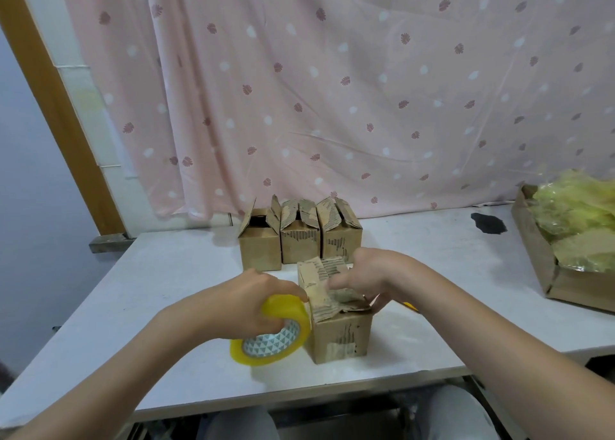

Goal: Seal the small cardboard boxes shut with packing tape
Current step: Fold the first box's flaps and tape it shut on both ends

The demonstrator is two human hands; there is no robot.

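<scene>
Four small cardboard boxes on the white table (166, 279). Three stand in a row at 12 o'clock from the hands: left box (259, 245) with flaps up and interior visible, middle box (300, 240) and right box (342, 236) with flaps raised and leaning together. Sides touching or nearly so; surfaces torn, corrugation exposed.

Fourth, the near box (342, 334), sits centre of table, just in front of the row. Top flaps folded down, ragged, not lying flat.

Left hand (256, 301): fingers curled over the top of a yellow tape roll (271, 336), grasping it. Roll is tilted, its patterned white core facing the camera, lower edge near or on the table. Roll lies at 9 o'clock of the near box, touching or just beside its left wall; which one is not resolvable. Thumb tip reaches the box's top left edge.

Right hand (362, 278): on top of the near box from 3 o'clock, fingers bent down onto the folded flaps, pressing them. Motion blur; whether it pinches a tape end cannot be told.

Small yellow item (410, 306) on the table at 3 o'clock of the near box, mostly hidden by the right wrist.

Open carton (532, 249) at the table's right edge, holding crumpled yellow-green film (579, 220). Dark patch (488, 223) on the table at 2 o'clock. Pink patterned curtain (332, 90) behind.
</scene>
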